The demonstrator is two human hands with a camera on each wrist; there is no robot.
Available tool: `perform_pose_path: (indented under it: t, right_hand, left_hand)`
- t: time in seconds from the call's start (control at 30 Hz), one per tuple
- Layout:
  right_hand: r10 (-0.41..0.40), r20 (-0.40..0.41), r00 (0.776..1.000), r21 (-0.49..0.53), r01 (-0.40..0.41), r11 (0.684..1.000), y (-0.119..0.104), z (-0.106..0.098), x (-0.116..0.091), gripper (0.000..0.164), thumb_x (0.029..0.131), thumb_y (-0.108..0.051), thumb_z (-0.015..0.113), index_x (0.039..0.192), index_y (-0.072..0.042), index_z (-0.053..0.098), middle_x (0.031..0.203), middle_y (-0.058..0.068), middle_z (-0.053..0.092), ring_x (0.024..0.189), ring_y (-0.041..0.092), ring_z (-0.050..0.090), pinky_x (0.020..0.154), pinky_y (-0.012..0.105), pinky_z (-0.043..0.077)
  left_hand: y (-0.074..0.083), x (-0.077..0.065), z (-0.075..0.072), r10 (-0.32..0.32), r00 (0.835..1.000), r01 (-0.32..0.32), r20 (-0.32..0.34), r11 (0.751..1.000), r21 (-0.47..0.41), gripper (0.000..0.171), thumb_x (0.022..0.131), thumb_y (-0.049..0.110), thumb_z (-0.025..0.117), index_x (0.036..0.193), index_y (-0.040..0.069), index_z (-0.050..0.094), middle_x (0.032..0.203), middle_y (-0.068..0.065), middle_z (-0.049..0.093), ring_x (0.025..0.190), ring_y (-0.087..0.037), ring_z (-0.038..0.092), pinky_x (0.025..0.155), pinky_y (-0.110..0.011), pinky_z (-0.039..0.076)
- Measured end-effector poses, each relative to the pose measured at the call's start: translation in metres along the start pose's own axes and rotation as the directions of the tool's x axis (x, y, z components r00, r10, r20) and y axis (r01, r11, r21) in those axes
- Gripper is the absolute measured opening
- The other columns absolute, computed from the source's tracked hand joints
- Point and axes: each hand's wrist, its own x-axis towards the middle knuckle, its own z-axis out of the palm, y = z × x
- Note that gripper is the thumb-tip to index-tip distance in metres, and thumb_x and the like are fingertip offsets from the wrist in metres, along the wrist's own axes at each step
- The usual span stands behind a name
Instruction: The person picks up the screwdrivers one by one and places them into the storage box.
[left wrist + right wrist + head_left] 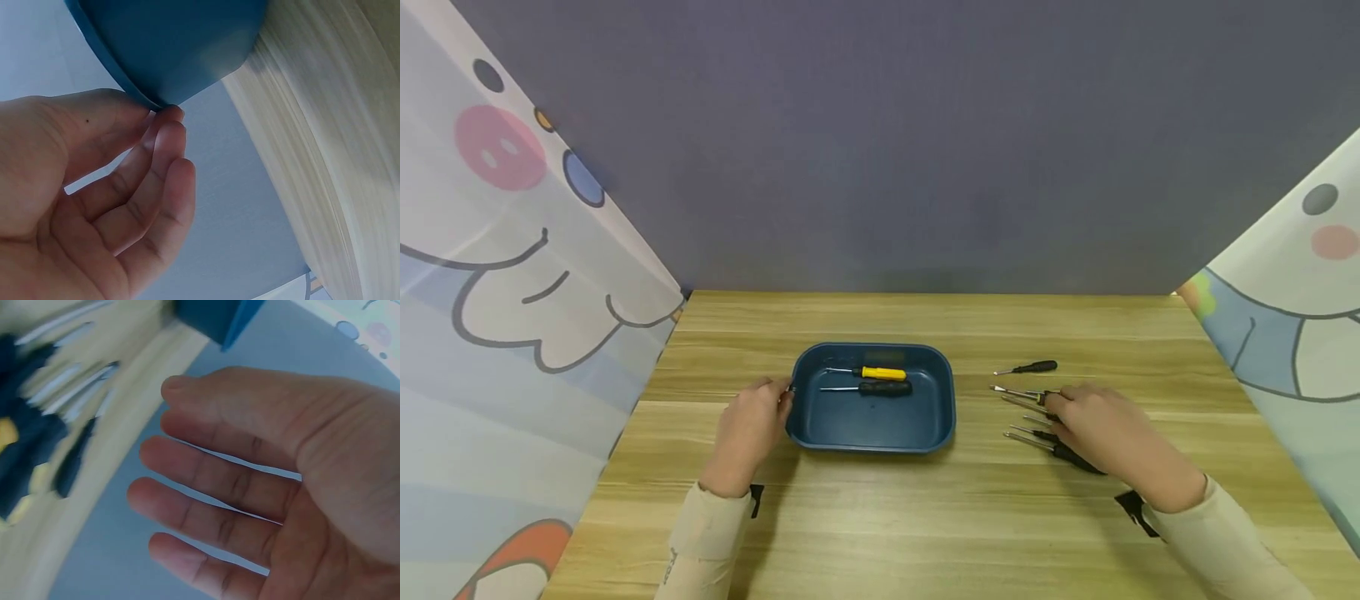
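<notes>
My left hand (pixel 748 429) pinches the left rim of a dark blue plastic tray (pixel 872 427) between thumb and fingertips; the left wrist view shows this grip on the tray edge (pixel 115 65). Inside the tray lie a yellow-handled screwdriver (pixel 883 374) and a black-handled screwdriver (pixel 886 388), side by side. Over a group of screwdrivers on the right, my right hand (pixel 1101 429) hovers with fingers extended and nothing held in the right wrist view. It partly hides several handles, among them a large black screwdriver (pixel 1075 457) and a black-and-yellow one (pixel 1033 394).
A small black screwdriver (pixel 1036 367) lies at the far end of the group. Everything stands on a wood-grain table (pixel 880 525). Behind it rises a grey wall (pixel 925 167), with cartoon-printed curtains (pixel 490 292) on both sides.
</notes>
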Motion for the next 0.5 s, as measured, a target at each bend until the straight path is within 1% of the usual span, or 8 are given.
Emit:
perform_pose_path:
  t: [0.13,0.2,0.27,0.37,0.47,0.5]
  right_hand:
    - [0.050,0.033,0.998,0.004,-0.050,0.999,0.007,0.009,-0.019,0.026,0.072,-0.008,0.089,0.085,-0.011,0.068,0.077,-0.001,0.059,0.062,0.018,0.056,0.053,0.036,0.050]
    - [0.071,0.044,0.996,0.004,-0.072,0.997,0.009,0.015,-0.027,0.027,0.071,-0.009,0.090,0.085,-0.011,0.066,0.076,-0.002,0.058,0.060,0.016,0.054,0.050,0.033,0.047]
    - [0.092,0.037,0.995,0.019,-0.093,0.996,0.011,0.021,-0.036,0.029,0.071,-0.009,0.090,0.081,-0.013,0.064,0.074,-0.005,0.057,0.058,0.013,0.051,0.048,0.032,0.045]
    - [0.103,0.019,0.995,0.028,-0.104,0.994,0.013,0.030,-0.045,0.034,0.072,-0.010,0.089,0.075,-0.017,0.056,0.070,-0.009,0.050,0.056,0.009,0.044,0.046,0.031,0.041]
    - [0.101,-0.007,0.995,0.041,-0.101,0.994,0.014,0.038,-0.052,0.038,0.072,-0.010,0.089,0.072,-0.019,0.053,0.069,-0.010,0.047,0.056,0.008,0.041,0.046,0.030,0.039]
    - [0.099,-0.016,0.995,0.041,-0.098,0.994,0.015,0.040,-0.053,0.038,0.071,-0.011,0.090,0.073,-0.019,0.053,0.069,-0.010,0.048,0.056,0.008,0.042,0.046,0.031,0.040]
  left_hand:
    - [0.000,0.000,0.000,-0.002,1.000,0.002,-0.002,1.000,0.000,0.019,0.092,0.004,0.070,0.109,-0.005,0.074,0.095,-0.018,0.071,0.070,-0.028,0.068,0.056,-0.042,0.057]
    - [0.001,0.000,0.000,-0.003,1.000,0.003,-0.002,1.000,-0.001,0.019,0.092,0.004,0.070,0.108,-0.005,0.074,0.094,-0.017,0.070,0.070,-0.028,0.068,0.056,-0.042,0.057]
    - [0.001,0.000,0.000,-0.004,1.000,0.004,-0.001,1.000,0.000,0.019,0.092,0.004,0.070,0.108,-0.005,0.074,0.093,-0.017,0.070,0.069,-0.028,0.068,0.056,-0.041,0.057]
    - [0.001,0.000,-0.001,-0.004,1.000,0.004,0.001,1.000,-0.002,0.019,0.092,0.004,0.070,0.108,-0.006,0.074,0.092,-0.017,0.070,0.070,-0.027,0.068,0.056,-0.041,0.057]
    - [0.001,0.000,-0.001,-0.006,1.000,0.006,0.002,1.000,-0.003,0.019,0.092,0.004,0.070,0.108,-0.006,0.074,0.093,-0.017,0.070,0.070,-0.028,0.068,0.057,-0.042,0.057]
    - [0.001,0.000,-0.001,-0.006,1.000,0.006,0.002,1.000,-0.004,0.019,0.092,0.004,0.070,0.109,-0.006,0.074,0.094,-0.017,0.070,0.071,-0.028,0.069,0.057,-0.042,0.057]
